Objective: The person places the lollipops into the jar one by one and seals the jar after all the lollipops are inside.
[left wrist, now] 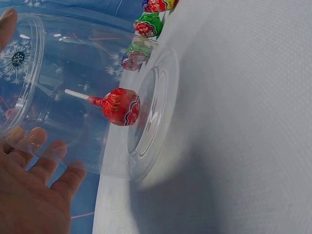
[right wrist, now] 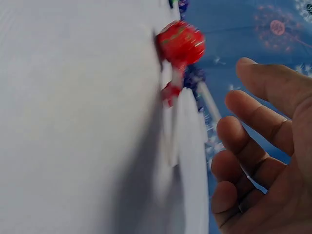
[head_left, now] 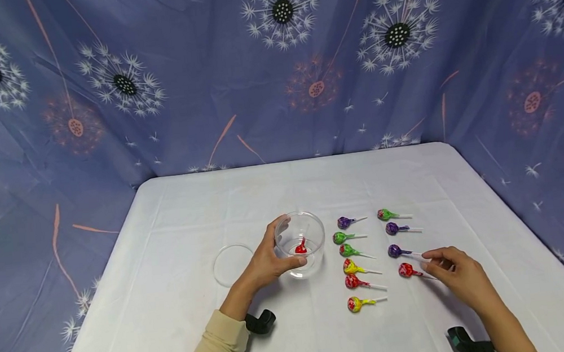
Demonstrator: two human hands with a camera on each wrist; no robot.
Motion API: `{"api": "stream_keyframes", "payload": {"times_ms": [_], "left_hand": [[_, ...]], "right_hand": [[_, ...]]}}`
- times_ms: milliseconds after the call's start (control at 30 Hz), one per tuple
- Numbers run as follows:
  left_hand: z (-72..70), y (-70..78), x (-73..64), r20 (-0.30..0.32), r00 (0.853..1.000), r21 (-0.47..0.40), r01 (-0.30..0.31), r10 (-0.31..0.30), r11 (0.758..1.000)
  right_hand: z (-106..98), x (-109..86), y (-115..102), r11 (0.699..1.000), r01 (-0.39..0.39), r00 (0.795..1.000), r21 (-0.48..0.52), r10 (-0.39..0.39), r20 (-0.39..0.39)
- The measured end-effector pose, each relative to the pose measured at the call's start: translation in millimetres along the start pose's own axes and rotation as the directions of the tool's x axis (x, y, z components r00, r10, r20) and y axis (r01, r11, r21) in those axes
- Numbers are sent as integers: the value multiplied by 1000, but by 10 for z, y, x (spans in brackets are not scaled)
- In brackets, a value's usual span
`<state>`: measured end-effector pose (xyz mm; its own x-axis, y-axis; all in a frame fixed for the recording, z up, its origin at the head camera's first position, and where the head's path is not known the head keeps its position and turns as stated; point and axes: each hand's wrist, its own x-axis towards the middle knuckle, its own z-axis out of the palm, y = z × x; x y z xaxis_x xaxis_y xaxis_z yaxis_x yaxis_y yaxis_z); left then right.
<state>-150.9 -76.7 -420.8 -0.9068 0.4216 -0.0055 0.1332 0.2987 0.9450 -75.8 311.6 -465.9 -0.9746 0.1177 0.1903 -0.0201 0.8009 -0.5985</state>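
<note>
My left hand (head_left: pixel 269 259) grips a clear plastic jar (head_left: pixel 313 235), its fingers and thumb around the side. The jar is slightly tilted. One red lollipop (left wrist: pixel 121 106) is inside, its ball near the bottom and its stick pointing toward the mouth. My right hand (head_left: pixel 457 272) is over the right column of lollipops, thumb and fingers apart with nothing held. Its fingertips are near the stick of a purple lollipop (head_left: pixel 395 250) and beside a red lollipop (head_left: pixel 407 270). In the right wrist view that red lollipop (right wrist: pixel 181 43) appears blurred, away from the fingers.
A clear ring-like lid (head_left: pixel 231 246) lies left of the jar. Several lollipops in purple, green (head_left: pixel 339 238), yellow (head_left: pixel 350 266) and red (head_left: pixel 351 281) form a column right of the jar. Another purple (head_left: pixel 392 228) and a green lollipop (head_left: pixel 384 214) lie farther back. A patterned curtain (head_left: pixel 202 93) encloses the white table (head_left: pixel 188 207).
</note>
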Motion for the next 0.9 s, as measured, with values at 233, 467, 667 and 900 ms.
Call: {"api": "stream_keyframes", "payload": {"times_ms": [233,467,667,900], "left_hand": [[7,5,-5,-5,1000,8,1,-1,1000],[18,7,-8,-21,1000,1,-8,9,1000],[17,1,-9,-15,1000,3,-19,19,1000],[23,-5,-11,-19,1000,10,-11,11,1000]], "right_hand": [[49,-31,130,998,-57,993,-6,57,107],[75,-36,176,994,-104,979,-37,109,171],[135,-66,206,996,-54,992,-66,61,107],[183,-97,221,996,-36,996,-82,42,76]]}}
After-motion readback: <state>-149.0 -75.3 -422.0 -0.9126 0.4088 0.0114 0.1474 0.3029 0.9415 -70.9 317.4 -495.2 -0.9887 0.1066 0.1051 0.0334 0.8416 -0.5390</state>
